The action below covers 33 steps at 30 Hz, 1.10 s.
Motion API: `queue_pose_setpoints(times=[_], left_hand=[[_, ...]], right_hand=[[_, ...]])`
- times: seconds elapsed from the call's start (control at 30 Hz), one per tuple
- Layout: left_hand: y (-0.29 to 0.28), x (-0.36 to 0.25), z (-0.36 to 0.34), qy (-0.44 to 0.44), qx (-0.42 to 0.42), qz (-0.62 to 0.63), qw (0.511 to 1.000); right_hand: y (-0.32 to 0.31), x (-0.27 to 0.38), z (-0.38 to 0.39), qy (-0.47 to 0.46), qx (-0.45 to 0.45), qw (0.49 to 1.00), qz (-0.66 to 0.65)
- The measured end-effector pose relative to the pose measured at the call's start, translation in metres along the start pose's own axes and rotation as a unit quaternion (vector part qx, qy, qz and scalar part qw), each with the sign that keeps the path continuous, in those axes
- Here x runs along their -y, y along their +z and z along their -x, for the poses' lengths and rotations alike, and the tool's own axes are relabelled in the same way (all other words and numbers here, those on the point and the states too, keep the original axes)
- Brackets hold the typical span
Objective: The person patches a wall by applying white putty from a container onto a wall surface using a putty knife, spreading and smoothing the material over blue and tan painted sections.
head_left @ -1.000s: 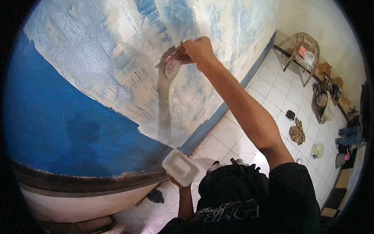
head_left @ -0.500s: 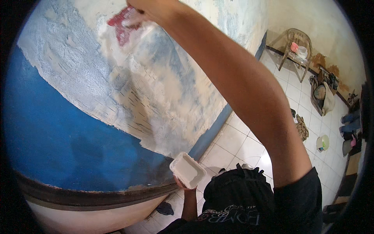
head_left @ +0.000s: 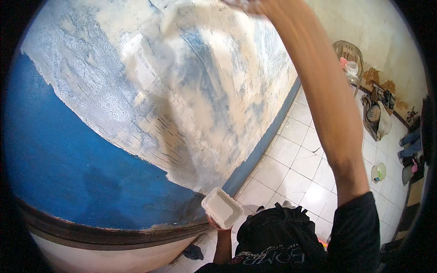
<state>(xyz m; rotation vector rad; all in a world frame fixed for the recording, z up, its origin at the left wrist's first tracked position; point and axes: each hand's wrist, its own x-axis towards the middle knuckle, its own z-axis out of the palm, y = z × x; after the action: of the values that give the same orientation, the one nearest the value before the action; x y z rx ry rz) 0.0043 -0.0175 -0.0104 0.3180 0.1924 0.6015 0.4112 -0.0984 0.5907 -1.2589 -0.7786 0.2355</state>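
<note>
Right hand (head_left: pixel 248 5) risen to top edge, grip unclear; left hand (head_left: pixel 217 224) still grasping white tray (head_left: pixel 222 207).

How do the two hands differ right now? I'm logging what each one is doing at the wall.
The left hand is low, near the body, holding a white tray; the right hand is raised overhead at the picture's top edge. The left hand shows clearly; the right is blurred and partly cut off, so its grip cannot be told. Both are bare.

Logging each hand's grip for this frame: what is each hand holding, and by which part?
Left hand holds a white tray from beneath. Right hand is at the frame's top edge, blurred; cannot tell.
</note>
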Motion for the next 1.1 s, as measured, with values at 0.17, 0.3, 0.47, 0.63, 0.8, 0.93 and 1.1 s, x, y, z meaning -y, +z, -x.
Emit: queue_pose_setpoints(times=[0.17, 0.3, 0.47, 0.63, 0.8, 0.93, 1.1], left_hand=[[0.003, -0.007, 0.018, -0.003, 0.054, 0.001, 0.999], [-0.021, -0.013, 0.017, 0.007, 0.073, 0.025, 0.997], [-0.058, -0.007, 0.033, 0.035, 0.022, 0.05, 0.998], [-0.026, 0.009, 0.045, 0.091, -0.057, -0.009, 0.994], [0.012, 0.026, 0.038, 0.074, -0.031, 0.004, 0.997], [0.027, 0.033, 0.032, 0.045, -0.139, 0.046, 0.988], [0.044, 0.046, 0.019, 0.045, -0.033, 0.025, 0.998]], right_hand=[[-0.049, -0.205, 0.134, 0.074, -0.106, 0.964, 0.234], [-0.045, -0.334, 0.178, 0.333, -0.123, 0.934, 0.05], [-0.027, -0.416, 0.169, 0.321, -0.182, 0.929, 0.027], [-0.015, -0.421, 0.112, 0.248, -0.163, 0.954, -0.042], [0.004, -0.377, 0.061, 0.165, -0.223, 0.957, 0.091], [0.008, -0.317, 0.026, 0.161, -0.195, 0.967, 0.022], [0.025, -0.235, -0.012, 0.106, -0.171, 0.979, -0.043]])
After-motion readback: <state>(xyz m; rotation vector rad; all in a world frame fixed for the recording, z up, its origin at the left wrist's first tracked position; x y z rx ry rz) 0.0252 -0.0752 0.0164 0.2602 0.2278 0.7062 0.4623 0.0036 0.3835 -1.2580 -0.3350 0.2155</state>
